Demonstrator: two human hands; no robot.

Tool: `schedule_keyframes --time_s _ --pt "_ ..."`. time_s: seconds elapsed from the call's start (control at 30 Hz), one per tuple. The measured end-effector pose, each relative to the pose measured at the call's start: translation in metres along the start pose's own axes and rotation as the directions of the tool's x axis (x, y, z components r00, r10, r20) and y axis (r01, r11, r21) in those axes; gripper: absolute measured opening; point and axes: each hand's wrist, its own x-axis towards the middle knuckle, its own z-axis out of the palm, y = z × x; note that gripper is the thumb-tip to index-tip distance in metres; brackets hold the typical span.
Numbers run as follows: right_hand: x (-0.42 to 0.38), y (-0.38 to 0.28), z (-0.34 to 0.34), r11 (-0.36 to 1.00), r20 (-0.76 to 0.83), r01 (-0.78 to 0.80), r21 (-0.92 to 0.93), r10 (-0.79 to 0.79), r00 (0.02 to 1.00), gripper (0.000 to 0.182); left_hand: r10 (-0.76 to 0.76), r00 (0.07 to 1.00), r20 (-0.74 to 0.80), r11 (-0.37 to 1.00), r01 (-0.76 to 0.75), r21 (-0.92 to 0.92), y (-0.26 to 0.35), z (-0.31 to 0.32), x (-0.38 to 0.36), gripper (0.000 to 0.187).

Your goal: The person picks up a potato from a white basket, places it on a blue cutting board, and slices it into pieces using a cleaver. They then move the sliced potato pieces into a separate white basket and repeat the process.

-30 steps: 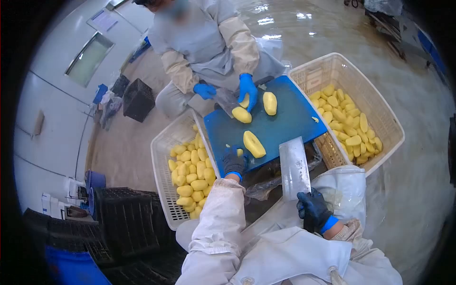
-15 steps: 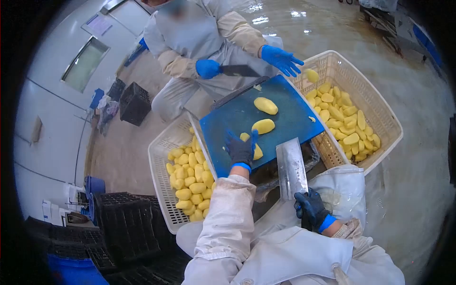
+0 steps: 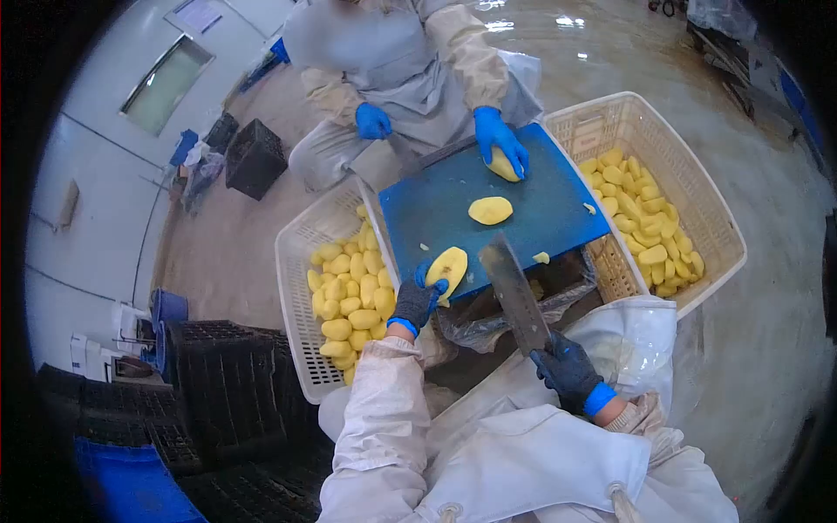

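My left hand (image 3: 417,301), in a dark glove, has its fingers closed around a cut potato (image 3: 448,268) at the near left edge of the blue cutting board (image 3: 545,213). The potato's pale flat face is turned up and shows a darker spot. In my right hand (image 3: 568,375), also dark-gloved, is the handle of a cleaver (image 3: 516,296). Its blade points away from me, with the tip over the board's near edge. Another peeled potato (image 3: 490,210) lies mid-board. Across from me, a co-worker's blue-gloved hand (image 3: 499,144) grips a potato (image 3: 504,166) on the board.
A white basket (image 3: 292,288) with whole peeled potatoes stands left of the board. To its right, another basket (image 3: 697,179) contains cut pieces. Under the board is a plastic-lined dark bin (image 3: 567,292). Black crates (image 3: 231,392) stand at lower left. The floor (image 3: 750,227) looks wet.
My left hand has drawn back toward me and left with the cut potato. The cleaver has swung its tip leftward. The co-worker's open hand has moved from the right basket onto a potato.
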Motion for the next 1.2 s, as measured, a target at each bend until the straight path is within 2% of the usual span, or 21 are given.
schedule_keyframes --time_s 0.03,0.07,0.1,0.13,0.2,0.4,0.43,0.5,0.53,0.6,0.7,0.73,0.83,0.9,0.97,1.0,1.03,1.1,1.13,1.17,1.2 --pt "0.003 -0.003 0.001 1.000 0.003 0.001 -0.009 -0.001 1.000 0.020 -0.002 1.000 -0.007 1.000 0.002 -0.006 -0.003 0.001 0.000 0.054" --pt "0.007 -0.005 0.003 0.932 -0.023 0.139 -0.336 -0.156 0.987 0.024 -0.013 1.000 -0.016 1.000 0.013 0.010 -0.007 0.002 0.001 0.053" --pt "0.012 -0.007 0.005 0.742 0.004 0.242 -0.625 -0.308 0.951 0.028 -0.024 0.999 -0.025 0.999 0.025 0.026 -0.011 0.003 0.002 0.052" --pt "0.017 -0.009 0.007 0.737 0.006 0.242 -0.631 -0.308 0.951 0.028 -0.025 0.999 -0.029 0.999 0.025 0.019 -0.015 0.003 0.003 0.052" --pt "0.027 -0.012 0.013 0.651 0.027 0.352 -0.672 -0.454 0.891 0.033 -0.039 0.999 -0.004 0.999 0.039 -0.018 -0.019 0.002 0.006 0.049" --pt "0.047 -0.031 0.020 0.471 0.106 0.282 -0.836 -0.365 0.925 0.032 -0.070 0.995 0.076 0.950 0.090 -0.300 -0.031 0.005 0.014 0.044" --pt "0.051 -0.037 0.021 0.468 0.111 0.282 -0.838 -0.360 0.926 0.032 -0.076 0.994 0.075 0.948 0.095 -0.305 -0.031 0.006 0.015 0.044" --pt "0.057 -0.049 0.023 0.434 0.117 0.191 -0.880 -0.191 0.975 0.032 -0.075 0.993 0.093 0.988 0.087 -0.129 -0.022 0.002 0.014 0.043" --pt "0.060 -0.047 0.024 0.434 0.121 0.191 -0.880 -0.183 0.976 0.032 -0.083 0.992 0.095 0.987 0.095 -0.131 -0.016 0.000 0.010 0.043" --pt "0.073 -0.046 0.025 0.515 0.143 0.241 -0.823 -0.224 0.964 0.026 -0.059 0.997 0.046 0.997 0.056 0.050 -0.003 -0.004 0.011 0.044" --pt "0.087 -0.056 0.038 0.524 0.157 0.187 -0.831 -0.101 0.982 0.033 0.017 1.000 -0.006 0.995 -0.016 0.103 0.004 0.004 0.003 0.045" --pt "0.091 -0.053 0.040 0.524 0.154 0.191 -0.830 -0.114 0.981 0.033 -0.039 0.999 -0.035 0.997 0.041 0.062 0.008 0.004 -0.002 0.048" --pt "0.096 -0.044 0.044 0.517 0.099 0.167 -0.840 -0.157 0.983 0.033 -0.025 0.999 -0.025 0.999 0.026 0.032 0.001 0.010 -0.006 0.050" --pt "0.086 -0.038 0.031 0.646 0.053 0.145 -0.749 -0.161 0.986 0.032 0.079 0.993 -0.085 0.997 -0.079 0.003 0.000 0.008 -0.014 0.052" --pt "0.066 -0.028 0.020 0.640 0.049 0.208 -0.740 -0.257 0.965 0.032 -0.014 0.999 -0.044 0.961 0.001 -0.278 0.001 0.003 -0.029 0.050" --pt "0.053 -0.023 0.016 0.632 0.048 0.264 -0.728 -0.338 0.940 0.033 -0.080 0.991 0.110 0.753 0.133 -0.644 0.001 0.003 -0.033 0.047" --pt "0.042 -0.020 0.011 0.633 0.052 0.263 -0.729 -0.331 0.942 0.033 -0.087 0.990 0.112 0.751 0.139 -0.646 0.000 0.001 -0.041 0.047" --pt "0.025 -0.025 0.004 0.684 0.085 0.333 -0.649 -0.370 0.925 0.032 -0.115 0.962 0.247 0.621 0.264 -0.738 0.026 -0.020 -0.054 0.044" --pt "0.016 -0.030 0.005 0.698 0.060 0.310 -0.646 -0.358 0.932 0.028 -0.058 0.972 0.228 0.687 0.205 -0.697 0.020 -0.024 -0.052 0.043" --pt "0.009 -0.034 0.005 0.695 0.061 0.314 -0.647 -0.364 0.929 0.028 -0.055 0.973 0.223 0.689 0.199 -0.697 0.021 -0.028 -0.052 0.043" --pt "0.002 -0.037 0.006 0.773 0.087 0.291 -0.564 -0.294 0.952 0.027 -0.051 0.977 0.205 0.630 0.191 -0.752 0.022 -0.031 -0.053 0.043"
